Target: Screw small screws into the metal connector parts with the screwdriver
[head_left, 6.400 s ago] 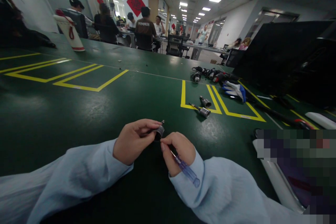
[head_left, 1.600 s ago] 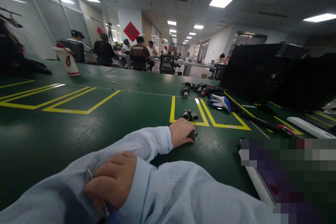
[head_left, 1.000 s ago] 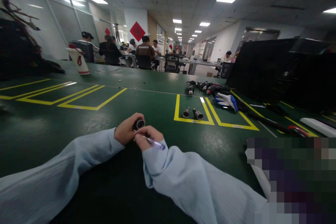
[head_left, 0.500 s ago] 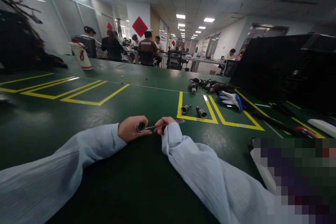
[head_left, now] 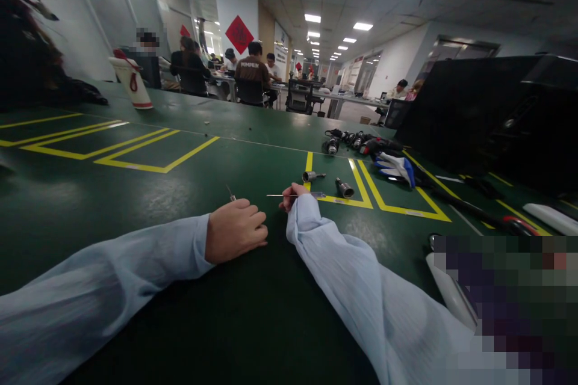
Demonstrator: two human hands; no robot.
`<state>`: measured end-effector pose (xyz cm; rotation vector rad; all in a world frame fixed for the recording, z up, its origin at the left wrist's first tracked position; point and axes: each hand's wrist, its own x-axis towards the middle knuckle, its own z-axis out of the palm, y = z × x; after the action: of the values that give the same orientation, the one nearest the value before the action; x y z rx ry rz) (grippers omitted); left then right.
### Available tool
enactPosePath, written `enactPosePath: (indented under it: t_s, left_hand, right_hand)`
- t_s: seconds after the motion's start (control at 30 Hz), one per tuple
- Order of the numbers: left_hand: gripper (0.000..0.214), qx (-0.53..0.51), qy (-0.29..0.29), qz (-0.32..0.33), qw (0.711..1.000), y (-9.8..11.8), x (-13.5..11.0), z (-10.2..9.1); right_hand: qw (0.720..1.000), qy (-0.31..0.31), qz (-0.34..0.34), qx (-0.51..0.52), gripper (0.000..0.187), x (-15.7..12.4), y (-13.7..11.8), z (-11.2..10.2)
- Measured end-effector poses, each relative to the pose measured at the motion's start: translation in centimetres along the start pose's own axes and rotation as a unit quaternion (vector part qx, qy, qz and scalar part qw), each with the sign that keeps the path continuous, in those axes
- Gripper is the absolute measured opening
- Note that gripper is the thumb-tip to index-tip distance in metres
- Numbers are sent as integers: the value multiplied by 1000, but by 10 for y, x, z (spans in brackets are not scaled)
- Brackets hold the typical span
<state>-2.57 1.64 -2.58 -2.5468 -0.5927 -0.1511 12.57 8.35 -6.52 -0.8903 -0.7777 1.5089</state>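
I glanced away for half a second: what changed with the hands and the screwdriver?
The right hand drew the screwdriver rightward, off the metal part, so its tip now hangs free. The left hand rolled knuckles-up and closed over the metal part; only its thin stem shows. Both hands kept their grips. The two loose parts in the yellow box lie as before.

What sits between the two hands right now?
Head view: only the thin shaft of the screwdriver, held by the right hand and pointing toward the left hand; otherwise bare green table.
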Motion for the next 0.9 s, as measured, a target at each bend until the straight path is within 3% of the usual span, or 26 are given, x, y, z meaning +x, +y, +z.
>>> enactPosePath:
  t_s: [0.17, 0.33, 0.5, 0.63, 0.9]
  left_hand:
    - [34, -28, 34, -16, 999, -4, -4, 6]
    - [36, -153, 51, -135, 978, -20, -11, 14]
    - [29, -284, 68, -253, 922, -26, -12, 19]
    - [24, -281, 82, -263, 919, -24, -11, 23]
    - [15, -293, 97, -234, 922, -27, -14, 32]
  right_hand:
    - [999, 8, -11, -31, 33, -2, -1, 1]
    - [998, 56, 0, -35, 50, -6, -5, 9]
    - [992, -80, 11, -99, 53, -15, 0, 16]
    - [985, -114, -41, -122, 47, -25, 2, 15]
    - [978, -75, -84, -178, 46, -33, 3, 17]
